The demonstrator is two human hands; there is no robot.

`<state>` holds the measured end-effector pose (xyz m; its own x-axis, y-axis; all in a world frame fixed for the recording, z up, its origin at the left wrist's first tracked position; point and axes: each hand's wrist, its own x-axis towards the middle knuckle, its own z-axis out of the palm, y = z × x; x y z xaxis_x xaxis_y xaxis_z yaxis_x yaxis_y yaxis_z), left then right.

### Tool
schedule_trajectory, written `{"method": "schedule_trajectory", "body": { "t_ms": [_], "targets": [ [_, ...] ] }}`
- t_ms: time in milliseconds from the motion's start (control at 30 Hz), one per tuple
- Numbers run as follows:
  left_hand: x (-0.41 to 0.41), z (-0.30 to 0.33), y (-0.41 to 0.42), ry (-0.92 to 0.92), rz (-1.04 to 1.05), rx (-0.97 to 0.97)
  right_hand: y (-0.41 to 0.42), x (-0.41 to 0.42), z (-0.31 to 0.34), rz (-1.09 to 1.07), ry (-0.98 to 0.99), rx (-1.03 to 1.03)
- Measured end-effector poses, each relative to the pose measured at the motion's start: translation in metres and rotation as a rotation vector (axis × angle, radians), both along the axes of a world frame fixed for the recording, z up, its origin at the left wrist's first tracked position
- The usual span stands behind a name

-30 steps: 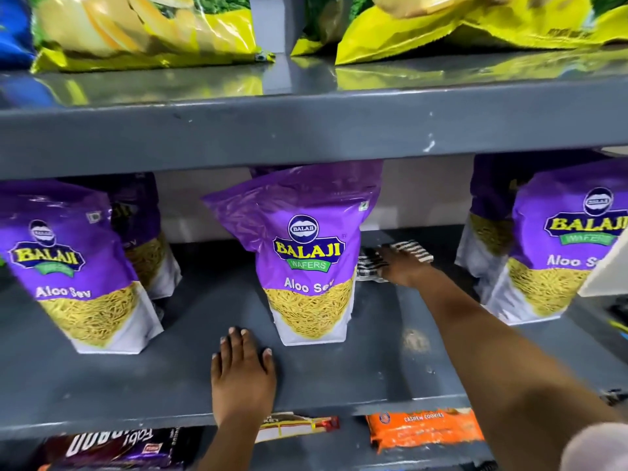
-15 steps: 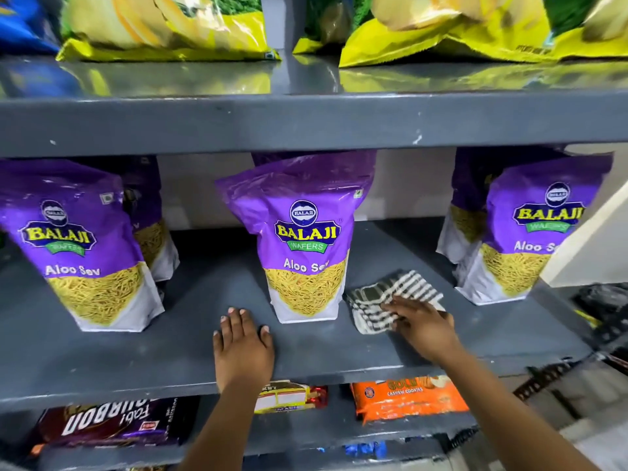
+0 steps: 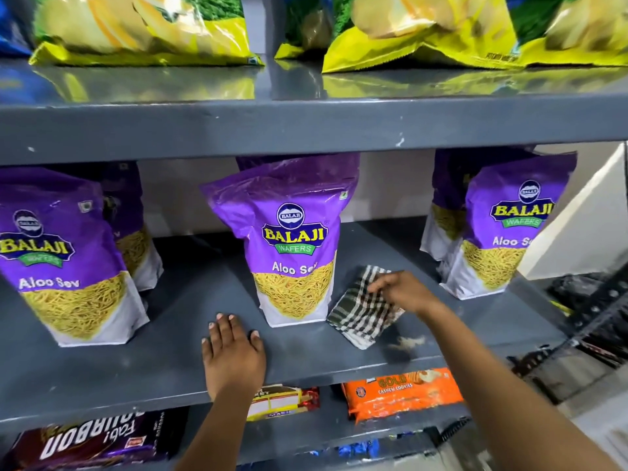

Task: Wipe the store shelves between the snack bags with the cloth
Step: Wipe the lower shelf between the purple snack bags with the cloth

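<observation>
A grey metal shelf (image 3: pixel 170 338) holds purple Aloo Sev snack bags: one at the left (image 3: pixel 64 263), one in the middle (image 3: pixel 292 239), one at the right (image 3: pixel 503 232). A dark green and white checked cloth (image 3: pixel 363 314) lies on the shelf between the middle and right bags. My right hand (image 3: pixel 404 290) presses on the cloth's upper part, fingers pinching it. My left hand (image 3: pixel 234 355) rests flat on the shelf's front edge, left of the middle bag, holding nothing. A patch of crumbs or dust (image 3: pixel 407 341) lies just right of the cloth.
The upper shelf (image 3: pixel 306 127) carries yellow-green chip bags (image 3: pixel 142 32). Below are a dark Bourbon biscuit pack (image 3: pixel 91 443), a small red-yellow pack (image 3: pixel 282 401) and an orange cashew cookie pack (image 3: pixel 401 392). A white slanted panel (image 3: pixel 584 226) stands at the right.
My right hand pulled the cloth from the back of the shelf toward the front, between the middle and right bags. The left hand stayed flat in place.
</observation>
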<state>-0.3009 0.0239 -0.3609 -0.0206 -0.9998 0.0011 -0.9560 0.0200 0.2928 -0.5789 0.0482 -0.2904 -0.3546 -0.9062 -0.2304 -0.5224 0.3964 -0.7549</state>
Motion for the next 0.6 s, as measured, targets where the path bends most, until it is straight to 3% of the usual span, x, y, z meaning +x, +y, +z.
{"method": "schedule_trajectory", "body": {
  "t_ms": [67, 200, 267, 500, 600],
  "targets": [
    [-0.001, 0.0, 0.0, 0.007, -0.002, 0.007, -0.006, 0.015, -0.005, -0.244, 0.101, -0.142],
    [-0.001, 0.0, 0.0, 0.002, -0.013, 0.004, -0.006, 0.058, -0.042, -0.004, 0.403, 0.176],
    [0.0, -0.002, 0.0, -0.002, -0.013, 0.0, 0.003, 0.059, -0.062, 0.034, 0.545, 0.197],
    [0.001, -0.005, 0.0, -0.013, -0.015, -0.028, 0.068, 0.025, -0.077, -0.072, 0.66, -0.024],
    [0.001, -0.004, 0.0, -0.01, -0.015, 0.001, 0.106, 0.007, -0.076, -0.138, 0.734, -0.021]
  ]
}}
